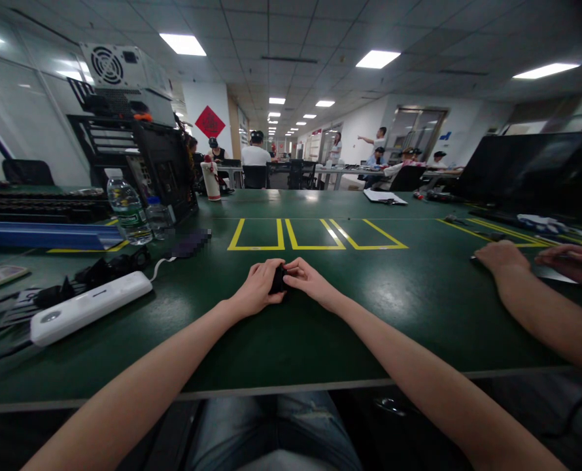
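Left: large clear bottle [128, 212], white cap on, upright on green surface [212, 356]; smaller blue-capped bottle [157, 219] just beside; contents of both hard to tell. Centre: left hand [257, 286] gripping small black object [278, 280] from its left. Object directly between hands, mostly covered; long axis unclear. Right hand [308, 282] pinching object's right side; neither hand clearly nearer. Far right: co-worker's hand [504, 256], well apart.
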Motion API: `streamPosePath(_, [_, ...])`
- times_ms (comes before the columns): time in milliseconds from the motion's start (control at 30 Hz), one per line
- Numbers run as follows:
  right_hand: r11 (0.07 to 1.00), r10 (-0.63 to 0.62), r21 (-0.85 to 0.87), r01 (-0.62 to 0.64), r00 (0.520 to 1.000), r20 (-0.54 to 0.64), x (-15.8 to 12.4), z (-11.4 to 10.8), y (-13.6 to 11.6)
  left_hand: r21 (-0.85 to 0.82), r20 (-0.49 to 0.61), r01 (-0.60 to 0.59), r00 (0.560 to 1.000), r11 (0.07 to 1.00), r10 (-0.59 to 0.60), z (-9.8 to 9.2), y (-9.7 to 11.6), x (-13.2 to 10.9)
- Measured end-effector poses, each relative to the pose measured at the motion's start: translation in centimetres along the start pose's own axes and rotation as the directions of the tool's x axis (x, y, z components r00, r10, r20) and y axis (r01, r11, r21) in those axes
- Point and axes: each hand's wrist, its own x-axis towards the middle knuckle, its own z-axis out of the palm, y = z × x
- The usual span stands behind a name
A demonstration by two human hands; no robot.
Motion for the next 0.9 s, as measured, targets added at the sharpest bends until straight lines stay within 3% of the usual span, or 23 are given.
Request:
streamPosePath(267, [0.997,0.055,-0.052,-0.057,0.998,-0.043,0.24,-0.21,0.50,-0.002,0.015,-0.002,1.000,1.000,0.002,-0.33,0.20,-0.03])
streamPosePath(500, [1.000,0.018,0.003,-0.018,0.999,0.038,-0.27,-0.08,-0.24,-0.015,0.012,0.001,1.000,1.000,-0.001,-0.17,0.10,-0.06])
streamPosePath(900, [0.998,0.053,-0.031,-0.054,0.998,-0.032,0.22,-0.03,0.39,-0.009,-0.008,0.005,1.000,1.000,-0.006,0.02,0.07,0.02])
